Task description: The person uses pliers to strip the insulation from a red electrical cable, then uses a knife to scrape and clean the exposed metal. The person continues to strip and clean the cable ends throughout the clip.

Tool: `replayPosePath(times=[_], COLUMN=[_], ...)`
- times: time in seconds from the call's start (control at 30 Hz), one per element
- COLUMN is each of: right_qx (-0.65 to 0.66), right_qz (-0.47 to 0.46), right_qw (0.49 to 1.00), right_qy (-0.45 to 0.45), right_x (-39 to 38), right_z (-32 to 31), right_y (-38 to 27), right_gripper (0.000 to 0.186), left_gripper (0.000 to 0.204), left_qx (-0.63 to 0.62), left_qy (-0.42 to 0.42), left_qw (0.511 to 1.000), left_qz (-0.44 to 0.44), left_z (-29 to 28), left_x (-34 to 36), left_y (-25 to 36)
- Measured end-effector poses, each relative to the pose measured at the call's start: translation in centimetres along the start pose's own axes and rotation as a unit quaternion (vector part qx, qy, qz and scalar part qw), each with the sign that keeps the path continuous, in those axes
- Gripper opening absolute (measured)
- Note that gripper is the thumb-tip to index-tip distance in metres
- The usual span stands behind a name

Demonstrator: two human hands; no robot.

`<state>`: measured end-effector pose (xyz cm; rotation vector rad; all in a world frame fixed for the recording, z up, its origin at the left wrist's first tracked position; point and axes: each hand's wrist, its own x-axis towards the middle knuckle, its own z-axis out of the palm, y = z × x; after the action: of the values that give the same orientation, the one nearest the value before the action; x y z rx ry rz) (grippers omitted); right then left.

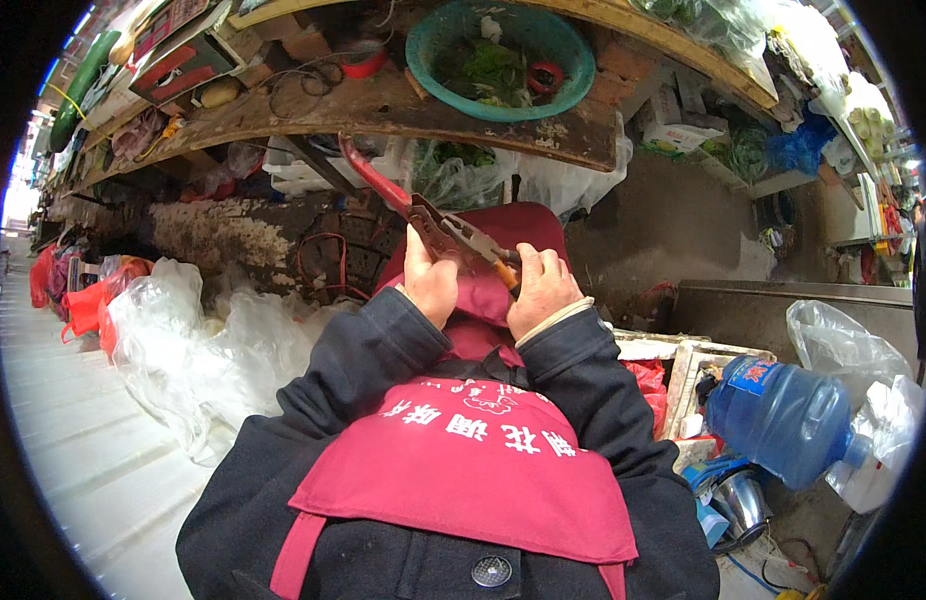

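Steady red-handled tool (pixel 438 226) between both grips, clasping its metal middle with left hand (pixel 430 284) and grasping the orange piece (pixel 506 275) beside its far end with right hand (pixel 545 290), holding thumbs clear of the joint.

1. Coat (pixel 253 490): dark navy, long plain sleeves (pixel 378 345).
2. Inner cuff (pixel 556 319): pale cream, edging past right sleeve.
3. Apron (pixel 443 490): crimson; white lettering, small outline drawing.
4. Straps (pixel 297 558): matching crimson.
5. Button (pixel 491 571): round, textured, metallic rim.
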<state>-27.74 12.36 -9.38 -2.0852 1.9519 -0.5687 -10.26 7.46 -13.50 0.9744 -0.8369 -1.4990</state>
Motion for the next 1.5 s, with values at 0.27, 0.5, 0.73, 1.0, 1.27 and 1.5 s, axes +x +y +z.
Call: replayPosePath(times=[0.27, 0.5, 0.73, 1.0, 1.27, 1.5], right_qx=[-0.001, 0.026, 0.086, 0.083, 0.100, 0.016], right_qz=[0.005, 0.006, 0.021, 0.035, 0.072, 0.039], right_qw=[1.000, 0.999, 0.995, 0.992, 0.985, 0.993], right_qy=[-0.014, -0.020, -0.044, -0.083, -0.122, -0.108], right_x=[-0.2, 0.1, -0.3, -0.9, -0.9, -0.7], right_z=[0.3, 0.4, -0.2, -0.1, -0.8, 0.1], right_y=[-0.2, -0.2, -0.5, -0.2, -0.1, 0.4], right_gripper=[0.049, 0.044, 0.033, 0.033, 0.037, 0.053], left_gripper=[0.028, 0.027, 0.030, 0.037, 0.045, 0.039], left_qx=[-0.027, -0.028, -0.051, -0.058, -0.040, -0.044], left_qy=[0.012, 0.031, -0.011, -0.036, -0.059, -0.025], left_qw=[1.000, 0.999, 0.995, 0.987, 0.985, 0.982], left_qz=[0.010, 0.021, -0.079, -0.146, -0.156, -0.180], left_z=[1.2, 1.9, 0.9, 0.2, -0.2, 0.4], left_x=[-0.9, -0.9, -1.3, -1.8, -1.9, -1.1], left_y=[0.2, 0.6, 1.6, 2.2, 1.8, 1.6])
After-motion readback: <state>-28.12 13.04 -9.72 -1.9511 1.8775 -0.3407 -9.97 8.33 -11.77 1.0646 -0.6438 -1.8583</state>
